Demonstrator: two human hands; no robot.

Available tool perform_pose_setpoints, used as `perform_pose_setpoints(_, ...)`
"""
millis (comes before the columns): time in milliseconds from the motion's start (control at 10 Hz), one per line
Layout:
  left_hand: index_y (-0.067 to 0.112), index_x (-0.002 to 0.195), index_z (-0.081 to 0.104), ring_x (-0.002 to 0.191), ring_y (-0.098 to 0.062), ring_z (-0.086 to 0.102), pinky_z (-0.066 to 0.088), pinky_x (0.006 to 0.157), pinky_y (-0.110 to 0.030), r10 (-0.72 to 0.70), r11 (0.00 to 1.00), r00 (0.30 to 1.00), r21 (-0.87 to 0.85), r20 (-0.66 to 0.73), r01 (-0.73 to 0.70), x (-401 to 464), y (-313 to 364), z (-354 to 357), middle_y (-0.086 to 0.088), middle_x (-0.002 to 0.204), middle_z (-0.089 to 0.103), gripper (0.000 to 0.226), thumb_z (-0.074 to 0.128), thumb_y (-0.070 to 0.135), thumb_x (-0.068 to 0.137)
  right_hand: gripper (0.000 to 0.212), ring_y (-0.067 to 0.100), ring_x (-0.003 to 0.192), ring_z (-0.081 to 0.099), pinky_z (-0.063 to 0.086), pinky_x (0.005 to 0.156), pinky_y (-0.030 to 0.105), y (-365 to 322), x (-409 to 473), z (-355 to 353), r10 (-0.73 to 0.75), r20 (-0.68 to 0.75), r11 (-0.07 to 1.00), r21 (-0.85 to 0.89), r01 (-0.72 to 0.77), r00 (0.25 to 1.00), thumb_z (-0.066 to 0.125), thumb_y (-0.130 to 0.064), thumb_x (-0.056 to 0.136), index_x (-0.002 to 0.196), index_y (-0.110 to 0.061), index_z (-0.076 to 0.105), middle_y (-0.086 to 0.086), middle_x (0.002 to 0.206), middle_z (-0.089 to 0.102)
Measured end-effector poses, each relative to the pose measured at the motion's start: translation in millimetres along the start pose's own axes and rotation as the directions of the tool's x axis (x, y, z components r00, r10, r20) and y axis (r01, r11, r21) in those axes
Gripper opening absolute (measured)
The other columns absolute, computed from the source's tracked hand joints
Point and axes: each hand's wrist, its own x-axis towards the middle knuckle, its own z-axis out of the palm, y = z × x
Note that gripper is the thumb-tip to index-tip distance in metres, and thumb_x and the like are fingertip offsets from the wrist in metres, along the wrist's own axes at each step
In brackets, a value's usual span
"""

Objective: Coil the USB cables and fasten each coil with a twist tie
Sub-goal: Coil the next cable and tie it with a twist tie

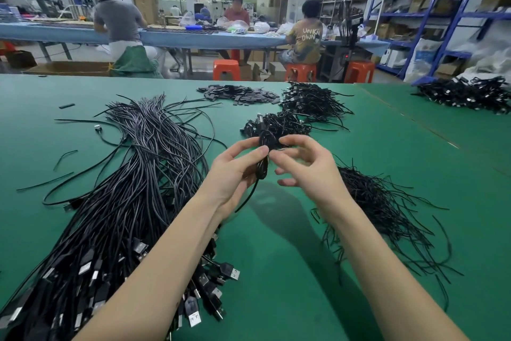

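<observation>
1. We see bare green table [276,271] between our forearms, running to the near edge.
2. The long bundle of uncoiled cables [132,188] blocks the left side.
3. Loose twist ties [387,216] spread across the right.
4. Coiled cables [279,123] and a farther heap [312,101] crowd the far edge.

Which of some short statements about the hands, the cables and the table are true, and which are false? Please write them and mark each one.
1. The left hand holds a coiled cable. True.
2. The table is red. False: it is green.
3. The big bundle of uncoiled cables lies to the person's left. True.
4. The right hand rests flat on the table. False: it is raised, fingers at the coil.
5. The twist ties lie in a box. False: they lie loose on the table.
</observation>
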Motion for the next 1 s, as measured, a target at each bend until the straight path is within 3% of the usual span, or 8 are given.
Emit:
perform_pose_setpoints(200, 0.015, 0.105, 0.068, 0.07, -0.012, 0.067, 0.053, 0.063, -0.02, -0.035, 0.998, 0.999, -0.051, -0.001, 0.035, -0.6, 3.9, -0.7, -0.004, 0.084, 0.074, 0.037, 0.077, 0.015, 0.07, 0.009, 0.009, 0.072, 0.062, 0.057, 0.063, 0.03, 13.8, 0.4, -8.4, -0.651, 0.074, 0.55, -0.64, 0.536, 0.755, 0.076, -0.025, 0.09, 0.098, -0.021, 0.077, -0.011, 0.091, 0.071)
perform_pose_setpoints(300, 0.017, 0.107, 0.069, 0.067, -0.011, 0.065, 0.051, 0.063, -0.019, -0.019, 1.0, 1.0, 0.001, -0.003, 0.019, -1.2, 5.1, -0.1, -0.003, 0.083, 0.073, 0.038, 0.078, 0.018, 0.07, 0.006, 0.006, 0.063, 0.062, 0.051, 0.056, 0.019, 8.6, -1.4, 1.8, -0.454, -0.072, 0.815, -0.437, 0.381, 0.888, 0.075, -0.017, 0.089, 0.084, -0.016, 0.079, -0.009, 0.074, 0.073)
perform_pose_setpoints(400, 0.02, 0.102, 0.072, 0.07, -0.012, 0.066, 0.053, 0.068, -0.02, 0.004, 1.0, 1.0, 0.031, 0.016, -0.005, -1.3, 5.7, -0.3, -0.004, 0.085, 0.074, 0.037, 0.08, 0.021, 0.066, 0.009, 0.006, 0.053, 0.055, 0.046, 0.043, 0.012, -9.4, -3.0, 9.6, 0.398, 0.227, 0.713, 0.533, -0.455, 0.889, 0.072, -0.01, 0.086, 0.078, -0.008, 0.076, -0.002, 0.066, 0.067)
perform_pose_setpoints(500, 0.02, 0.101, 0.073, 0.07, -0.013, 0.066, 0.051, 0.073, -0.024, 0.003, 0.999, 1.0, 0.053, 0.01, -0.003, -0.6, 5.9, -2.7, -0.004, 0.085, 0.074, 0.032, 0.08, 0.02, 0.069, 0.01, 0.007, 0.056, 0.059, 0.048, 0.045, 0.014, -10.1, -4.7, 4.7, 0.418, 0.294, 0.729, 0.455, -0.51, 0.86, 0.071, -0.013, 0.087, 0.081, -0.013, 0.078, -0.002, 0.075, 0.071)
perform_pose_setpoints(600, 0.016, 0.111, 0.07, 0.064, -0.011, 0.064, 0.048, 0.07, -0.024, -0.023, 0.998, 0.999, 0.057, -0.04, 0.025, 1.5, 5.1, -6.6, -0.002, 0.083, 0.073, 0.03, 0.076, 0.013, 0.081, 0.016, 0.009, 0.065, 0.064, 0.054, 0.059, 0.021, -4.6, -4.9, -1.6, -0.034, 0.078, 0.992, -0.116, 0.043, 0.996, 0.072, -0.013, 0.091, 0.104, -0.022, 0.073, -0.008, 0.088, 0.076)
perform_pose_setpoints(700, 0.015, 0.113, 0.07, 0.064, -0.012, 0.062, 0.048, 0.066, -0.023, -0.031, 0.998, 0.998, 0.059, -0.048, 0.034, 2.1, 5.3, -7.9, -0.002, 0.082, 0.071, 0.03, 0.075, 0.013, 0.083, 0.025, 0.005, 0.066, 0.066, 0.046, 0.064, 0.011, 2.0, -1.3, -4.7, -0.394, 0.115, 0.77, -0.5, 0.396, 0.912, 0.078, -0.016, 0.084, 0.104, -0.029, 0.073, -0.017, 0.084, 0.073)
perform_pose_setpoints(900, 0.018, 0.105, 0.071, 0.066, -0.012, 0.063, 0.048, 0.071, -0.025, -0.034, 0.997, 0.998, 0.064, -0.061, 0.038, 2.3, 4.0, -8.3, -0.003, 0.082, 0.072, 0.023, 0.075, 0.012, 0.083, 0.004, 0.007, 0.067, 0.066, 0.052, 0.061, 0.019, 9.3, -1.0, -0.3, -0.493, 0.027, 0.74, -0.513, 0.435, 0.87, 0.077, -0.027, 0.089, 0.091, -0.026, 0.08, -0.021, 0.078, 0.073)
perform_pose_setpoints(1000, 0.018, 0.105, 0.071, 0.065, -0.011, 0.063, 0.05, 0.067, -0.023, -0.023, 0.996, 0.999, 0.088, -0.048, 0.027, 2.1, 0.4, -6.9, -0.002, 0.08, 0.072, 0.023, 0.074, 0.01, 0.084, 0.013, 0.005, 0.058, 0.061, 0.057, 0.054, 0.024, 11.2, -0.1, 7.3, -0.157, -0.089, 0.973, -0.186, 0.139, 0.983, 0.071, -0.021, 0.094, 0.084, -0.015, 0.079, -0.008, 0.071, 0.073)
